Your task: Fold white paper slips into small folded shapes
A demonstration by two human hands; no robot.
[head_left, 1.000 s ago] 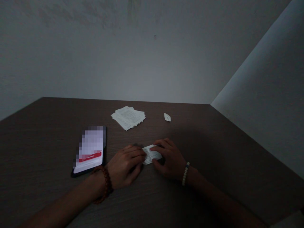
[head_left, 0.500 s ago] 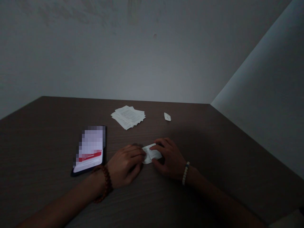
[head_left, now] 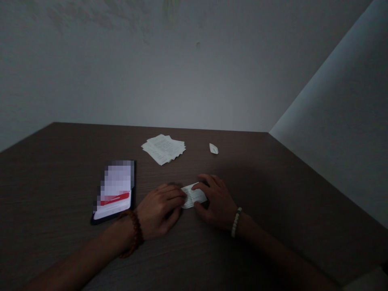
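A small sheet of printed paper (head_left: 191, 196) lies on the brown table between my two hands, with a crease showing across it. My left hand (head_left: 162, 210), a brown beaded bracelet (head_left: 135, 232) at its wrist, has its fingers pressed together on the paper's left end. Thumb and curved fingers of my right hand (head_left: 215, 202) rest on the right part of the paper, a little apart from each other. A pale beaded bracelet (head_left: 236, 222) circles that wrist. Both palms hide the ends of the sheet.
Left of my left hand lies a phone (head_left: 117, 190) with its screen lit and blurred out. Farther back are a loose stack of printed papers (head_left: 163, 148) and a small folded white paper (head_left: 214, 148). A grey wall (head_left: 194, 81) stands behind the table (head_left: 75, 141).
My right hand's fingers have lifted and shifted very slightly on the paper. My left hand stays in place.
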